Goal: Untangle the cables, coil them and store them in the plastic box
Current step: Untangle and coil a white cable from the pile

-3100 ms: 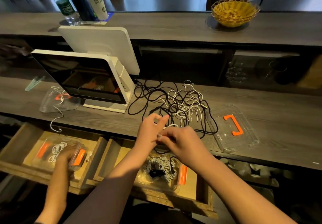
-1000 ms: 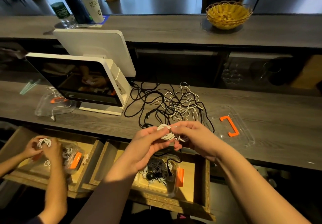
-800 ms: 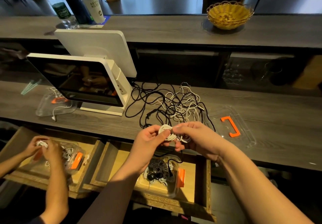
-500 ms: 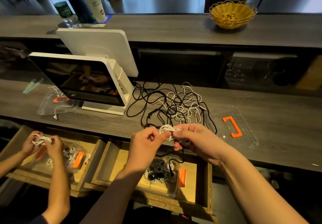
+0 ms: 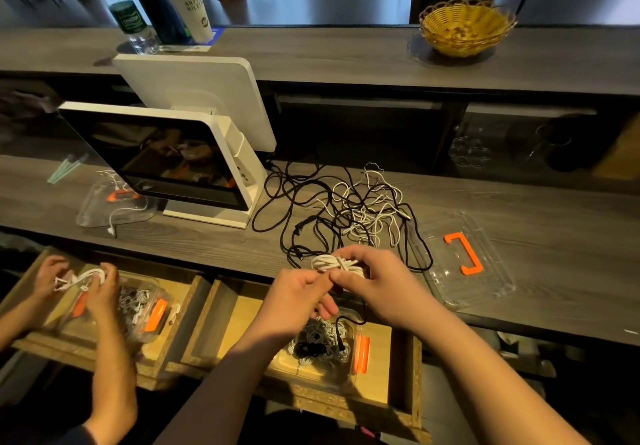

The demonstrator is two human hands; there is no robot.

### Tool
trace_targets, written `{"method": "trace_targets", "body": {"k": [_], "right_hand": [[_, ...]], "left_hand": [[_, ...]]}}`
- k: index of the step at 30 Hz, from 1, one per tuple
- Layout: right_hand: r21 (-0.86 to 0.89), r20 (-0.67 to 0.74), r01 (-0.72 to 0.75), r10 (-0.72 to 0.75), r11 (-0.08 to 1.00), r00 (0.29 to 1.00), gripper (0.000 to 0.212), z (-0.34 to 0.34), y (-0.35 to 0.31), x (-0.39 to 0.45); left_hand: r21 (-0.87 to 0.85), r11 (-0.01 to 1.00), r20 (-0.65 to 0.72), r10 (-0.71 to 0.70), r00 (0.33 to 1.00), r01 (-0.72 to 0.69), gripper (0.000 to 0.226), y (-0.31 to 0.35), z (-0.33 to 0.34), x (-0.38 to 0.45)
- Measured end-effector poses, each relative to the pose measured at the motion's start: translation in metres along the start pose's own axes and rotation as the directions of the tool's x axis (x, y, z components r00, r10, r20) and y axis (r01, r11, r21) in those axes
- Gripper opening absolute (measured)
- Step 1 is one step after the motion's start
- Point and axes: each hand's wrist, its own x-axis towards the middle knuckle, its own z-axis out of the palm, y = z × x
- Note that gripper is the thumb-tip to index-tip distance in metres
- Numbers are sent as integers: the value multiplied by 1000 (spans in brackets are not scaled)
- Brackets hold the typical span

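Nearest to the camera, an open wooden drawer sits under the bench. Inside the drawer stands a clear plastic box with an orange clip, and it holds coiled white and black cables. Just above the drawer, the two hands are together. The right hand grips a small coil of white cable in its curled fingers, and the left hand pinches the end of the same coil with thumb and fingers. A thin black cable hangs from the hands down into the box.

To the left of the drawer there is a second open drawer with another clear box, and another person's two hands hold a white cable above it.

Behind the drawer, on the bench, a tangle of black and white cables lies loose. Just to the right of the tangle lies a clear lid with an orange handle. To the left of it stands a white screen, and beside that another clear lid.

Farther back, on the upper counter, a yellow basket stands at the right and some bottles and a cup at the left.
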Motion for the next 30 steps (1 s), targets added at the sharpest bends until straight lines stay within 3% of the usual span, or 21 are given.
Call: {"method": "trace_targets", "body": {"k": [5,10,13,21,24,26,28,30], "right_hand": [[-90,-36,-2,-2,996,999,22,-1,2,1],[28,-85,53,-50,998,995,18,-6,7,1],[49,-22,98,-97,994,995,11,-20,10,1],[287,228,90,-159,954,961,17,-58,13,-9],[505,343,30,-232,862,910,16,-64,14,-13],[709,390,-89,-283,700,876,24,-61,16,-15],[801,362,-143,-280,581,889,26,-53,20,-16],[792,307,-129,-206,596,929,19,-46,24,-17]], "left_hand": [[-63,997,-33,39,999,-41,26,-2,10,1],[-122,987,-102,96,990,-109,41,6,11,2],[-164,979,-31,114,993,-117,42,15,7,-2],[-383,918,223,196,955,-99,41,25,1,-7],[-480,871,307,277,911,-104,41,33,-4,-10],[-516,850,366,332,870,-107,38,36,-6,-10],[-506,855,350,322,880,-111,38,38,-6,-9],[-427,894,271,270,924,-136,40,37,-7,-6]]}}
